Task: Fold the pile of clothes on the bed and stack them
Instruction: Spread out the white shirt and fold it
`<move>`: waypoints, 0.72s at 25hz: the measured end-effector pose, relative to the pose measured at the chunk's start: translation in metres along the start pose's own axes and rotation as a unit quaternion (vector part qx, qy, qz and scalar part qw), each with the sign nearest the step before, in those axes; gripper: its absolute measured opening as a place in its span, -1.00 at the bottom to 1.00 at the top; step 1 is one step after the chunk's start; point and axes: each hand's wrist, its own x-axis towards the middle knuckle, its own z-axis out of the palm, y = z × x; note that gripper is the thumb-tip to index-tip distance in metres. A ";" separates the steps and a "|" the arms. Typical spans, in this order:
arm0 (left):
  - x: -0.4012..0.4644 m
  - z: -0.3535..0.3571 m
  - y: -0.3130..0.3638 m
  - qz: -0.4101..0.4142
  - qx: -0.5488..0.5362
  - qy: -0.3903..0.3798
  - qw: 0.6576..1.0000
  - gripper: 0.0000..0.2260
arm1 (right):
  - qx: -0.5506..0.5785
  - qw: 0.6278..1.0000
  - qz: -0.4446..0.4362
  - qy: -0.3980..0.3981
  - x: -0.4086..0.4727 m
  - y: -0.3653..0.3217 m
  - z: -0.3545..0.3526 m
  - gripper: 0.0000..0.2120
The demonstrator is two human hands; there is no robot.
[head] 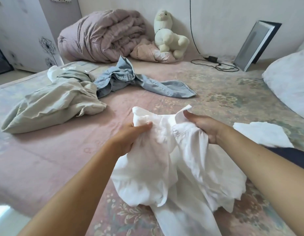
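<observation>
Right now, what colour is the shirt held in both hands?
White, plain; the shirt shows best in the head view, the only one.

white shirt (173,159) hem cut off below, pillow (291,86) cropped right

A single wide-angle view comes from the person's head, facing forward and down across the bed (216,92). It sits close above the forearms, which enter from the near edge, left and right. The far wall (216,23) closes the top of the view, and straight lines bow toward the edges. No second view shares the scene.
</observation>
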 end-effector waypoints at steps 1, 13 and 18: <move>0.001 0.000 -0.006 -0.004 0.016 0.007 1.000 -0.82 | -0.006 1.000 -0.002 -0.006 0.001 0.007 0.000 -0.58; 0.115 0.010 -0.043 0.087 -0.009 0.090 0.992 -0.95 | -0.064 0.973 -0.165 0.152 0.118 0.048 -0.008 -0.69; 0.158 0.007 -0.082 0.124 0.181 0.166 0.961 -0.42 | -0.215 0.922 -0.200 0.254 0.178 0.076 -0.011 -0.60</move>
